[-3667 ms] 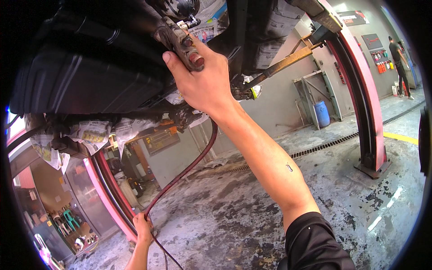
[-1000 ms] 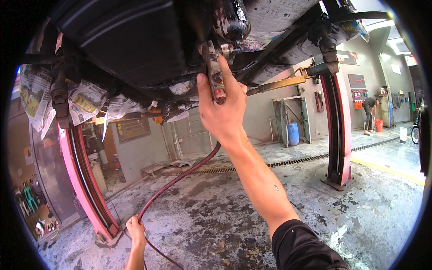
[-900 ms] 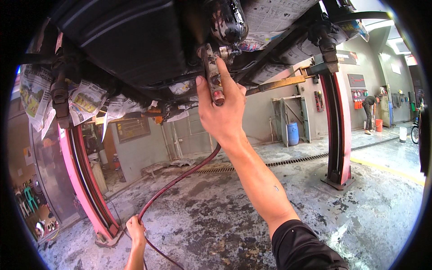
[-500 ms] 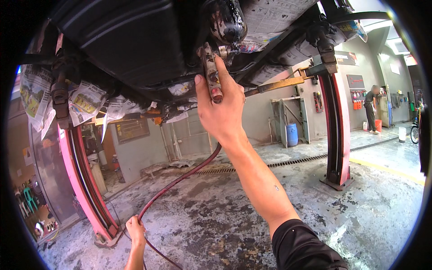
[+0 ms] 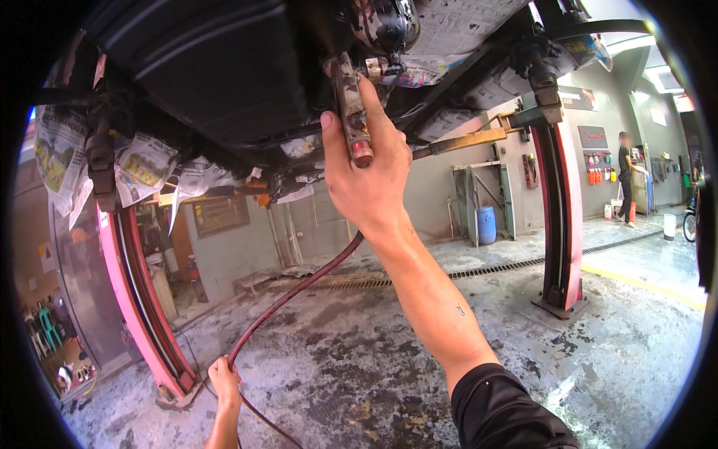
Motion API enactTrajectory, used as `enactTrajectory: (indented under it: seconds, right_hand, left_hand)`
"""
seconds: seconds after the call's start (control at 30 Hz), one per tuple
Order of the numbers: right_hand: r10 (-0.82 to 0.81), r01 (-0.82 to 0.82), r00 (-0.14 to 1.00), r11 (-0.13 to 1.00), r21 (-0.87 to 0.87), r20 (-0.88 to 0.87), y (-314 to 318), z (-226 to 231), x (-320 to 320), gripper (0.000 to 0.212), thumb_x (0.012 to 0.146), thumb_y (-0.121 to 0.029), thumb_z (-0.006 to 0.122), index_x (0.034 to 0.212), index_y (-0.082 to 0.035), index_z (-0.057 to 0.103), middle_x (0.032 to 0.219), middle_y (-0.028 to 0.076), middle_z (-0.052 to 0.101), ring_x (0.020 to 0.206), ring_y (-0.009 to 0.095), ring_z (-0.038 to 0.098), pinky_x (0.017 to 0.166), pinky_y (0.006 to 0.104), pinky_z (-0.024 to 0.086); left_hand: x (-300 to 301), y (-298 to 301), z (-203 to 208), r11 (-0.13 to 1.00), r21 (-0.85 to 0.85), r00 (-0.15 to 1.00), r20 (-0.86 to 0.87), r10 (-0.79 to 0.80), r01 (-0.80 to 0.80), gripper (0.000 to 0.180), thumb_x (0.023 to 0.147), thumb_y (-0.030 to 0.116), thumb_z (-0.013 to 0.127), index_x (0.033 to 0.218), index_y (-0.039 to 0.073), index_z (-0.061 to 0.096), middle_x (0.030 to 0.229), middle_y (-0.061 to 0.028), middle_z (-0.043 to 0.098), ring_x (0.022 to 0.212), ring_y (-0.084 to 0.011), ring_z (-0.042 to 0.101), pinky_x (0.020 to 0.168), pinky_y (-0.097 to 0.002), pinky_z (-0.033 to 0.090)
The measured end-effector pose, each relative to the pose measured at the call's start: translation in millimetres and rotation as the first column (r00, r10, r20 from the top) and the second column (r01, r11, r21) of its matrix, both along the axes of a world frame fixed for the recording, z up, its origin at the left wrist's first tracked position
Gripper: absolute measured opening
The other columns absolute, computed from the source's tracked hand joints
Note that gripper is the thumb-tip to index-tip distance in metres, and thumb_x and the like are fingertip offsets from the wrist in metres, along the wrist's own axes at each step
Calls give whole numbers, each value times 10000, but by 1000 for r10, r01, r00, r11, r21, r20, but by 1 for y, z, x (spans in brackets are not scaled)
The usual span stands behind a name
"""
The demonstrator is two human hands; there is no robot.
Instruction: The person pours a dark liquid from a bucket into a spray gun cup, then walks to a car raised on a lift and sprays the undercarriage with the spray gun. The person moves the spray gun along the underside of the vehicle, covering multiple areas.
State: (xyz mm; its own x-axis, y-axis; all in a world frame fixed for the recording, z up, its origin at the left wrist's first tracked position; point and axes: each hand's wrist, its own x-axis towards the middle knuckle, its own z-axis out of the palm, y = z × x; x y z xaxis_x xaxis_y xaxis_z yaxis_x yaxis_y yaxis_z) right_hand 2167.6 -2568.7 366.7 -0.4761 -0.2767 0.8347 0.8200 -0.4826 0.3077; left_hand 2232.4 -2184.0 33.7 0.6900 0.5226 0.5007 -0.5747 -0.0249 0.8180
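My right hand [image 5: 374, 172] is wrapped round a paint-spattered spray gun [image 5: 350, 112], raised to the car's underside [image 5: 194, 67]. A glossy, black-smeared rounded canister [image 5: 385, 30] sits just beyond the gun's upper end; how it joins the gun is hard to make out. From below my right hand a dark red hose [image 5: 292, 293] curves down to the lower left. My left hand [image 5: 224, 376] is closed round this hose, low over the floor. Newspaper sheets [image 5: 449, 37] cover parts of the underside beside the canister.
Red lift posts [image 5: 142, 292] stand left and right, with a yellow lift arm [image 5: 464, 142] under the car. More newspaper [image 5: 60, 153] hangs at left. A floor drain grate [image 5: 449, 273], a blue drum [image 5: 486, 224] and another person [image 5: 625, 179] are farther back.
My right hand and the spray gun have shifted slightly upward. The canister has moved a little up and right. The person in the background has straightened up. My left hand stays on the hose.
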Motion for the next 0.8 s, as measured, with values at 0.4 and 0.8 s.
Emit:
enactTrajectory:
  seconds: [0.4,0.8]
  right_hand:
    - [7,-6,993,1000,8,-119,-1,-8,9,588,919,-103,726,1465,-67,510,764,-8,560,632,165,530,752,365,341]
    - [-30,31,973,999,3,-230,-2,-25,24,595,926,-127,729,1472,-60,502,780,1,568,655,172,534,782,367,339]
  left_hand:
    - [-7,-6,2,999,-23,999,-17,47,-48,399,989,235,524,623,75,534,502,0,437,381,-116,365,395,-307,347]
    - [-18,-8,-2,998,-22,997,-36,63,-64,416,996,251,520,615,86,516,499,10,424,381,-110,354,397,-302,345]
